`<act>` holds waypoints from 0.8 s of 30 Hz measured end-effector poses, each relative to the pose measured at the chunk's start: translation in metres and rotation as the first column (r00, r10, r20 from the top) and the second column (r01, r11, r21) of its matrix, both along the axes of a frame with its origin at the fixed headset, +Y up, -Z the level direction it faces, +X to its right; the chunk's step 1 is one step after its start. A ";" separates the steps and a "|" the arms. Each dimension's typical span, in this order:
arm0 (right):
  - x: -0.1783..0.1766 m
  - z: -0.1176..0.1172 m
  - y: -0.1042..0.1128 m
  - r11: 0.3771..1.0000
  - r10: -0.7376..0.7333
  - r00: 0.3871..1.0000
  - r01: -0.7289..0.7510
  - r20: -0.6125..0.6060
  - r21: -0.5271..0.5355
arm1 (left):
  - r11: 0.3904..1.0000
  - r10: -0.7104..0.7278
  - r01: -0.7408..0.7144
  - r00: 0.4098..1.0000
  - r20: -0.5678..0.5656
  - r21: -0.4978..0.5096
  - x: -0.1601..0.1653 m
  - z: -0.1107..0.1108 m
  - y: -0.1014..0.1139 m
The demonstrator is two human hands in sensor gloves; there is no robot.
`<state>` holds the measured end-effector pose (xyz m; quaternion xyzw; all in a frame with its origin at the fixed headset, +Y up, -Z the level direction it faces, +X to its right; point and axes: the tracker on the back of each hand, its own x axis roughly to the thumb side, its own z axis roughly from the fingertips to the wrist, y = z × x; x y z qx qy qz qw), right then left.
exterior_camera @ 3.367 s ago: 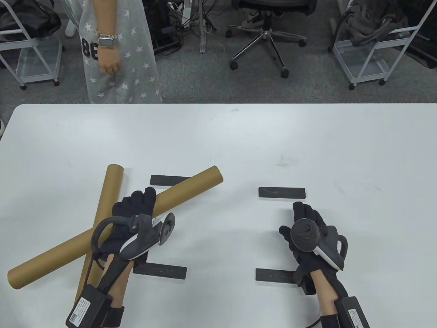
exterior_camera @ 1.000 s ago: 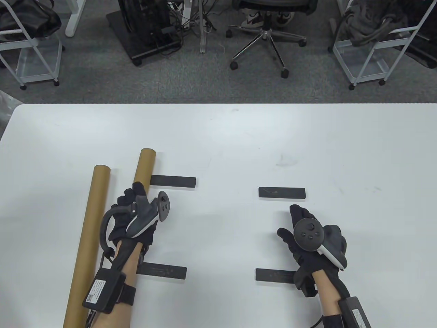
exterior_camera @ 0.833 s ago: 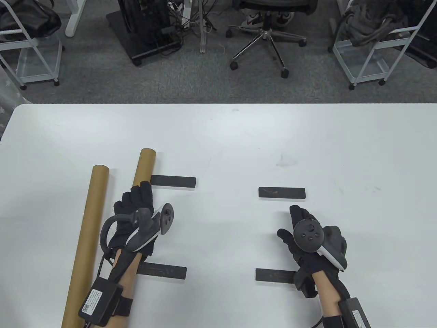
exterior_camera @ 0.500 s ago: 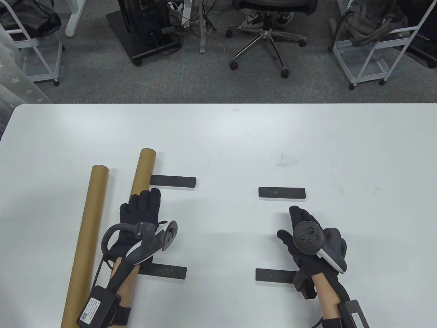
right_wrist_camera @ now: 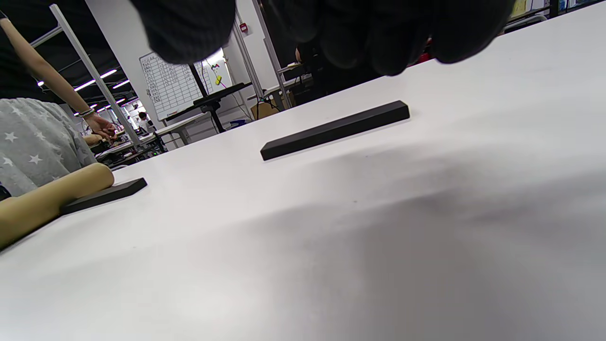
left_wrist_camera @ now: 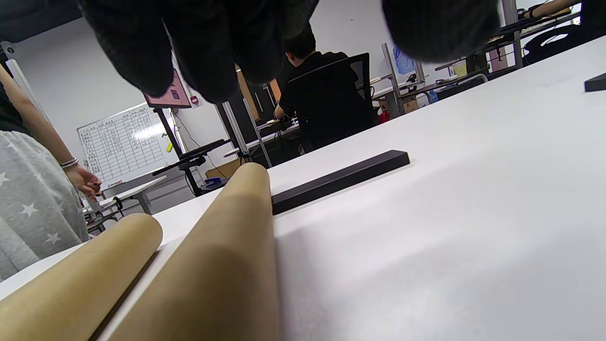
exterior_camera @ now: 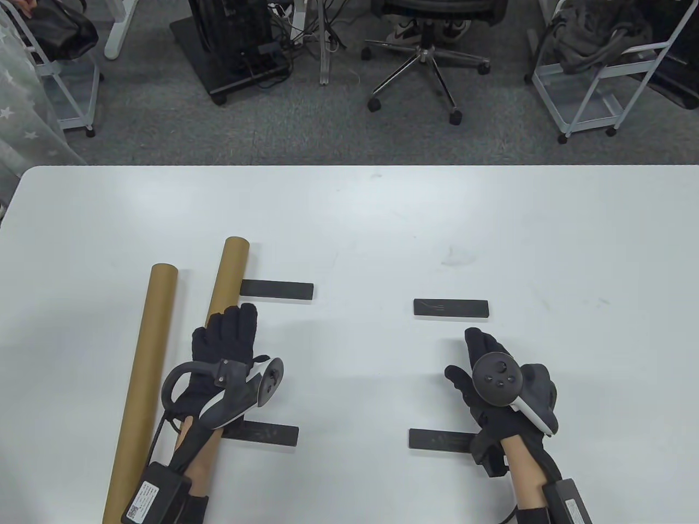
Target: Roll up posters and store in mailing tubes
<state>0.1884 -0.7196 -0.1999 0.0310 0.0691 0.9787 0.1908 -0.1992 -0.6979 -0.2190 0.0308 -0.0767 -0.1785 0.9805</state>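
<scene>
Two brown cardboard mailing tubes lie side by side at the table's left, pointing away from me: the outer tube (exterior_camera: 143, 376) and the inner tube (exterior_camera: 225, 284), also close up as inner tube (left_wrist_camera: 222, 265) and outer tube (left_wrist_camera: 75, 279). My left hand (exterior_camera: 226, 341) rests flat, fingers straight, over the inner tube's right side and the table. My right hand (exterior_camera: 486, 371) lies flat on the table at the right, holding nothing. No poster is in view.
Four black bars lie on the white table (exterior_camera: 382, 229): far left bar (exterior_camera: 277, 290), far right bar (exterior_camera: 451, 308), near left bar (exterior_camera: 262, 434), near right bar (exterior_camera: 439, 439). A person in a grey starred garment (exterior_camera: 16, 109) stands beyond the table's far left corner. An office chair (exterior_camera: 420, 49) and carts stand behind.
The crossed tubes were laid parallel. My left hand has since let go of the inner tube and flattened out beside it. The person walked from behind the table to the far left.
</scene>
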 end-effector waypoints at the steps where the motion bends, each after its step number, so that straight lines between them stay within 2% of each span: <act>1: 0.000 0.000 0.000 1.000 0.002 1.000 -0.002 0.001 -0.001 | 1.000 0.004 -0.004 1.000 -0.004 -0.004 0.000 0.000 -0.001; 24: 0.000 0.001 0.000 1.000 -0.016 1.000 0.016 -0.003 -0.007 | 1.000 -0.014 0.014 1.000 -0.020 -0.028 -0.005 -0.001 -0.003</act>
